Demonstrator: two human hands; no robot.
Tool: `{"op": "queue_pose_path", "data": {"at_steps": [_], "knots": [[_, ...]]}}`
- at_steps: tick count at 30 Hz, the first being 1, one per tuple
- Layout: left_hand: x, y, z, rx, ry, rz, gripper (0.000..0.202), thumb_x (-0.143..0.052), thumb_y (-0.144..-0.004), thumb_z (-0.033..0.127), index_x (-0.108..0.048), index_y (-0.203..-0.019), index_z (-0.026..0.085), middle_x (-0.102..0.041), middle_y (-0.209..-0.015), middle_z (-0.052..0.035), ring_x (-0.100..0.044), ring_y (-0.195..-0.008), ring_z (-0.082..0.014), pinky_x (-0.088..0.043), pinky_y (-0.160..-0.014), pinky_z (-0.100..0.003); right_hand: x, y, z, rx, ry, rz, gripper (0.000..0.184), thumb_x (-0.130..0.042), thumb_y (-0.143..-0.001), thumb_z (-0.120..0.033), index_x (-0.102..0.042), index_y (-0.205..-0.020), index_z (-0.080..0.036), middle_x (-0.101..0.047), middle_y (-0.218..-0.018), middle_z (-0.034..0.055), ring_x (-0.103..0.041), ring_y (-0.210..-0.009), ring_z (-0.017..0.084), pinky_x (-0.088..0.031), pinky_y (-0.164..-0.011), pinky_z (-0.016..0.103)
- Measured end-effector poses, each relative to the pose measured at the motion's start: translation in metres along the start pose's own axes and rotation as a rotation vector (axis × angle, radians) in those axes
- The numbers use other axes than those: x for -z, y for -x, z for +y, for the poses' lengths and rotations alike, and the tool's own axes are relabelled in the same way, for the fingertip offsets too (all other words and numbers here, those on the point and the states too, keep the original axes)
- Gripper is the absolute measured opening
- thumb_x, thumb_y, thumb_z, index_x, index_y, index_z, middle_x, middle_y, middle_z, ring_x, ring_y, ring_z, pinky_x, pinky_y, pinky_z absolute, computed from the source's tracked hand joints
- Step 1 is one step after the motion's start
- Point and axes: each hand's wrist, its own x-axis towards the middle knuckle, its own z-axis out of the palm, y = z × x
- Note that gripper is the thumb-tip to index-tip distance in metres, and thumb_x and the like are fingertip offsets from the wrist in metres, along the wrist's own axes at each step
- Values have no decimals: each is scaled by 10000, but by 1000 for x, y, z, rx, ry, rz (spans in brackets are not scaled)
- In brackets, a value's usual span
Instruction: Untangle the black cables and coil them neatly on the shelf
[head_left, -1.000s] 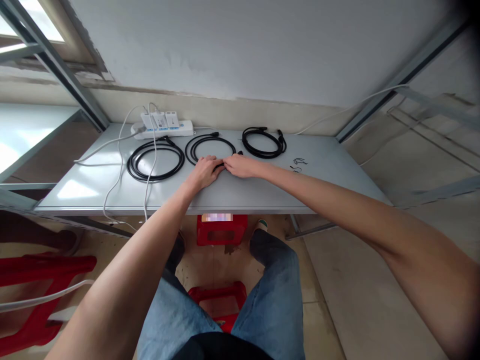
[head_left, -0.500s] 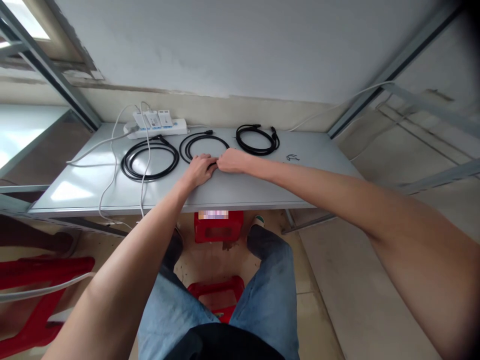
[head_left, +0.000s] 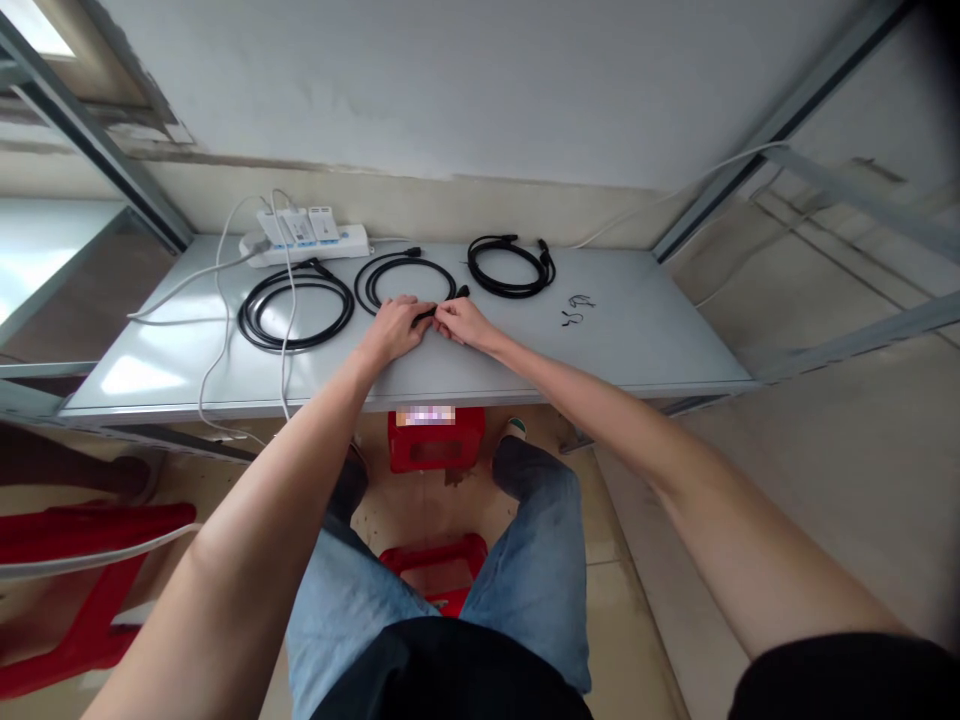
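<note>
Three coiled black cables lie in a row on a grey table (head_left: 645, 340). My left hand (head_left: 394, 328) and my right hand (head_left: 463, 322) meet at the near edge of the middle cable coil (head_left: 405, 275), both with fingers pinched on its strands. The left cable coil (head_left: 295, 308) is the largest. The right cable coil (head_left: 510, 268) lies untouched beyond my right hand.
A white power strip (head_left: 304, 240) with plugged-in adapters sits at the back left, its white cords (head_left: 217, 330) trailing over the table's front edge. Small black ties (head_left: 576, 308) lie right of the coils. Red stools (head_left: 435, 440) stand under the table and at the left.
Both hands stay on the middle coil. My right hand's fingers have shifted from a closed grip over the strand to a pinch, and a cable end now shows beside it. The camera has moved slightly.
</note>
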Motion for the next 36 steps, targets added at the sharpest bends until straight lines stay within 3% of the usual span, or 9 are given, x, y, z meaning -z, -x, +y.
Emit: {"op": "queue_pose_path", "data": {"at_steps": [4, 11, 23, 36], "knots": [[0, 0, 1, 14, -1, -12, 422, -499, -1043, 292, -767, -1362, 229, -761, -1143, -158, -654, -1214, -357, -456, -1015, -454, -7, 1, 7, 80, 93, 140, 271, -519, -922, -146, -599, -668, -199, -573, -584, -24, -551, -630, 139, -433, -688, 240], [-1, -1, 2, 11, -17, -15, 449, -465, -1064, 299, -752, -1401, 221, -756, -1155, -171, -652, -1218, -366, -447, -1028, -478, -9, 1, 7, 73, 165, 196, 262, -534, -911, -172, -608, -661, -202, -587, -590, -14, -570, -658, 158, -438, -709, 254], [-3, -1, -1, 27, -11, -1, 458, -449, -1060, 297, -770, -1382, 237, -751, -1140, -161, -646, -1226, -364, -452, -1014, -474, -7, -1, 9, 78, 131, 139, 233, -551, -906, -169, -690, -720, -181, -616, -583, -10, -604, -649, 158, -474, -723, 246], [-4, -1, -3, 20, -2, 5, 444, -464, -1054, 278, -779, -1363, 224, -755, -1128, -161, -648, -1209, -360, -453, -1022, -469, -9, -2, 10, 76, 146, 173, 271, -547, -944, -178, -679, -708, -181, -632, -599, 3, -625, -669, 161, -507, -771, 260]]}}
